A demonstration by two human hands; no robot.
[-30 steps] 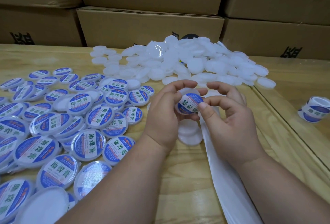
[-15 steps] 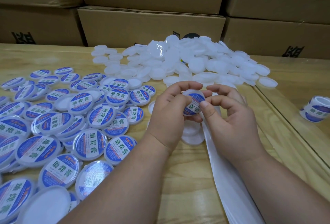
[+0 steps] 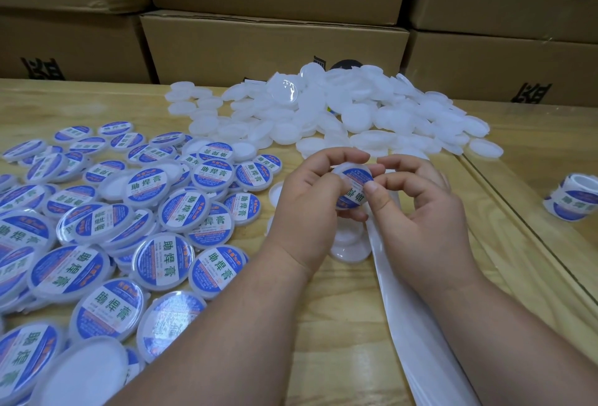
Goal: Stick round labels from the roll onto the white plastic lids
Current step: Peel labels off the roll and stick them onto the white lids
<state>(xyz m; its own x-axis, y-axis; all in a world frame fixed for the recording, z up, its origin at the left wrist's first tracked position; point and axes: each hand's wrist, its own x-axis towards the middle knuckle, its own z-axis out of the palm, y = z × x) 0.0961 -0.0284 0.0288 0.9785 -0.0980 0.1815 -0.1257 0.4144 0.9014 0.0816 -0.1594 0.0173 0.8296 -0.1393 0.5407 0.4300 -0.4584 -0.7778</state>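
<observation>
Hiding much of the lid (image 3: 354, 184): left hand (image 3: 310, 211), right hand (image 3: 420, 214).

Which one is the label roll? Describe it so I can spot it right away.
Start at the wooden table and go to its far right edge, beyond the right hand. The label roll stands there alone, a short white coil wrapped in blue labels, unlike the flat lids elsewhere.

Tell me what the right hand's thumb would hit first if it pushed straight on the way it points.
The right hand has its thumb on the blue label of the held lid; behind that sit the left hand fingers, though depth is hard to judge.
</observation>
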